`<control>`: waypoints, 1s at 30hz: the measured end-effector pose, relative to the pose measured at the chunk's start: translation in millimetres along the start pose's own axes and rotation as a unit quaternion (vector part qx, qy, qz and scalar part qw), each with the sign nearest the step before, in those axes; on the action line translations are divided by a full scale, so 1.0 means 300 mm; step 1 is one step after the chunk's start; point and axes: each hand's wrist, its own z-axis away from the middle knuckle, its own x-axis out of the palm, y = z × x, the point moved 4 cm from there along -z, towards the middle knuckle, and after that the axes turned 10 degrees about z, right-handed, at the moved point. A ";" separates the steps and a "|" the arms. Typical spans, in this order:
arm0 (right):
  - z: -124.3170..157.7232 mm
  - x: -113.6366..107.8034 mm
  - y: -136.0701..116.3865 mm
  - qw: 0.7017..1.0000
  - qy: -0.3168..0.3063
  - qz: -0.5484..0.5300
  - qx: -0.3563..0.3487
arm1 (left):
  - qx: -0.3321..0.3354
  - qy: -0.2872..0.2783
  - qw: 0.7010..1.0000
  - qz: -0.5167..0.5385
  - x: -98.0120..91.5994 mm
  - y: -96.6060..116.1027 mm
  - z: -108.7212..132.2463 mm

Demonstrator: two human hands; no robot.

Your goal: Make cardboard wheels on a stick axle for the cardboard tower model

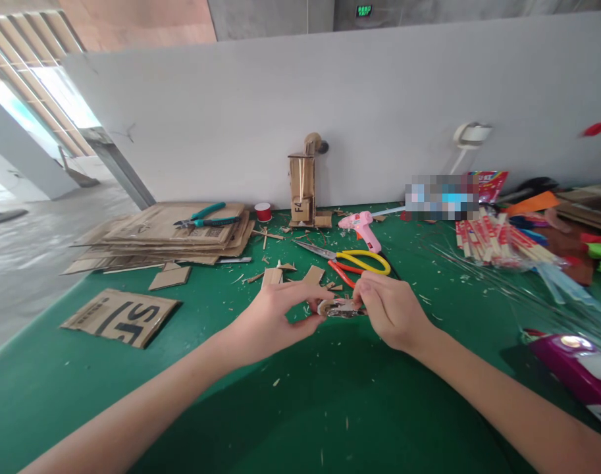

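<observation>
Between my two hands is a small roll-shaped piece (342,307) with a pale round left end and a shiny brownish side; its exact kind is unclear. The thumb and fingers of my left hand (275,316) pinch its left end. My right hand (393,308) is closed at its right end, the fingertips partly hidden. Just beyond lie scissors (364,261) with yellow and orange handles, blades pointing left. Cardboard scraps (272,277) lie past my left hand. Farther back stands an upright cardboard construction (303,187) with a rounded top.
A pink glue gun (363,227) lies behind the scissors. At left are stacked cardboard sheets (147,227) with teal-handled pliers (206,217) on top, and a printed cardboard piece (122,317). Wrapped chopsticks (497,237), thin wires (507,283) and a purple device (561,362) occupy the right.
</observation>
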 end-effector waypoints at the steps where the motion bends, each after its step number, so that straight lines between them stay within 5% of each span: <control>1: 0.000 -0.002 0.000 1.000 0.003 0.008 -0.005 | 0.000 -0.001 1.000 -0.001 0.001 0.000 0.000; 15: -0.007 0.000 0.002 0.992 0.053 0.052 -0.100 | 0.012 0.001 1.000 -0.010 0.015 -0.011 0.008; 24: -0.010 0.023 -0.009 0.979 0.057 0.125 -0.149 | -0.115 -0.018 0.993 -0.016 0.026 -0.007 0.009; 30: 0.006 0.059 -0.088 0.960 0.048 0.176 -0.214 | -0.164 -0.146 0.966 -0.137 0.081 0.012 0.006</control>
